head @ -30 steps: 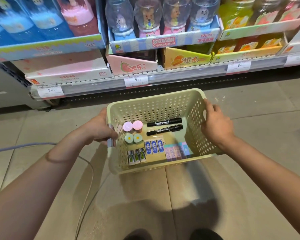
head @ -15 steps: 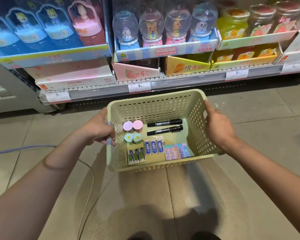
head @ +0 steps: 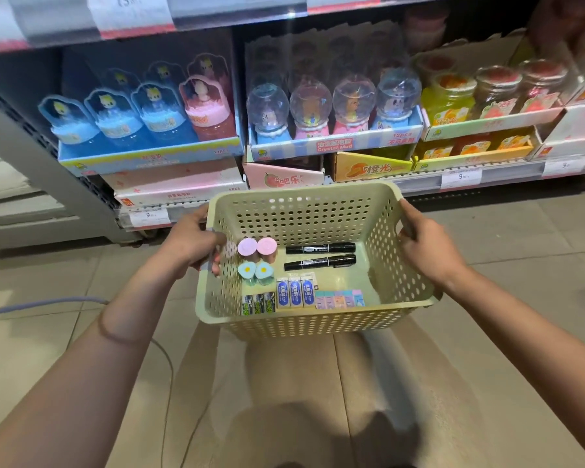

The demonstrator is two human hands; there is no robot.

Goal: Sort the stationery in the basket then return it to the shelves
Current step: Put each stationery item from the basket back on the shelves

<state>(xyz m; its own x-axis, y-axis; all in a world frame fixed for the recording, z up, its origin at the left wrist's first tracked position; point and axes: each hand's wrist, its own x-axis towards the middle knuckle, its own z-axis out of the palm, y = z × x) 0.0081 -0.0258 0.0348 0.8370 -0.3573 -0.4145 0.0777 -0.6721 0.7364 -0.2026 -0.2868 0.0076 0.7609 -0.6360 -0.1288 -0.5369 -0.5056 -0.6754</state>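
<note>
While facing the shelves (head: 318,184), I'm gripping the basket (head: 304,327) rims with left hand (head: 191,246) and right hand (head: 428,246), markers (head: 320,255) lying inside.

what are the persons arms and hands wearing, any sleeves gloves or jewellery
Both forearms are bare up to the frame edge, with no sleeves in view. The left hand and right hand have no gloves, and no rings or watch can be seen. A thin band circles the left forearm; whether it is a bracelet or hair tie is unclear.
</note>
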